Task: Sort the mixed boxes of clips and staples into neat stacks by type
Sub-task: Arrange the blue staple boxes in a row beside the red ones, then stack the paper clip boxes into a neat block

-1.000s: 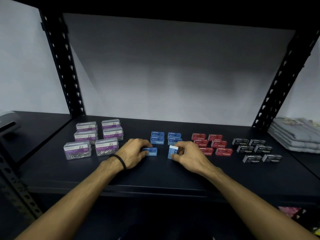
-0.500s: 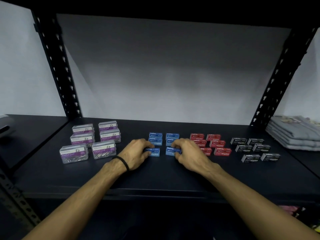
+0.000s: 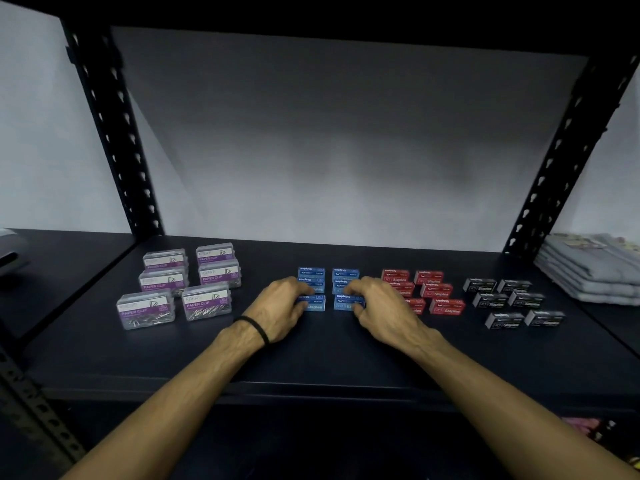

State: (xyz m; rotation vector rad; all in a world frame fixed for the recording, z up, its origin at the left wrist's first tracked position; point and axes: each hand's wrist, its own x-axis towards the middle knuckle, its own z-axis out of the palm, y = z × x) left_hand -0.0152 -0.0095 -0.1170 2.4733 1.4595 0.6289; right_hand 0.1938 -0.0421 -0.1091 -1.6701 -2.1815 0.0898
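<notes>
Camera nearer, hands (image 3: 322, 303) on blue boxes (image 3: 313, 303), dark shelf (image 3: 311, 358)

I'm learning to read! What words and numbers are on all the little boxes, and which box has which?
"PAPER CLIP" and "KREATI": clear boxes with purple labels, far left.
"Staples": blue boxes, which the left hand and right hand touch.
"10 Staples": red boxes.
"10 Staples": black boxes, on the right.
The smaller print on every box is too blurred to read.
</notes>
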